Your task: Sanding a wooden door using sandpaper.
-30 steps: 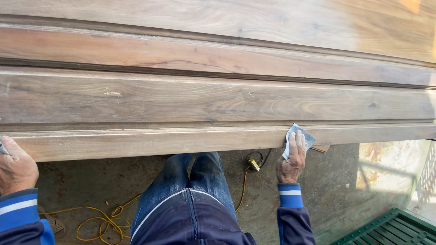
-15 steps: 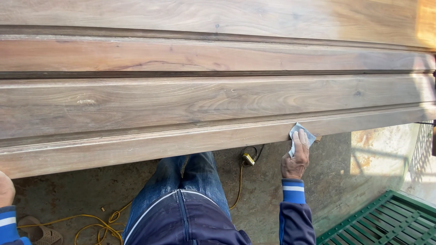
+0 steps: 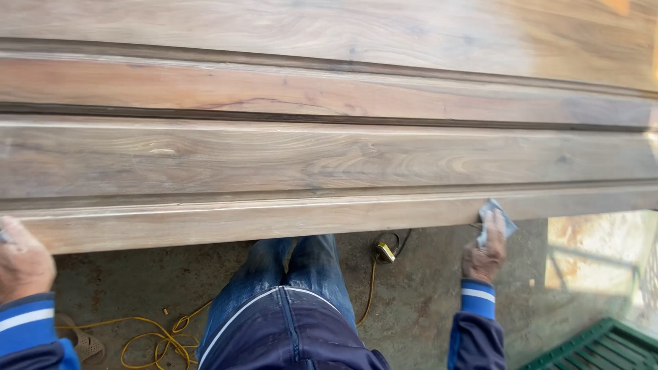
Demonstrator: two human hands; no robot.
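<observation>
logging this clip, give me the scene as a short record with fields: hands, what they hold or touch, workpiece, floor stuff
right hand: right hand presses a folded piece of sandpaper against the front edge of the wooden panel
left hand: left hand rests at the same edge, far left; whether it holds anything cannot be told
workpiece: long moulded panel with grooves running along its length
floor: yellow cord looped on the concrete floor, sandal at lower left, green grating at lower right
clothing: blue jeans, dark jacket with blue cuffs
</observation>
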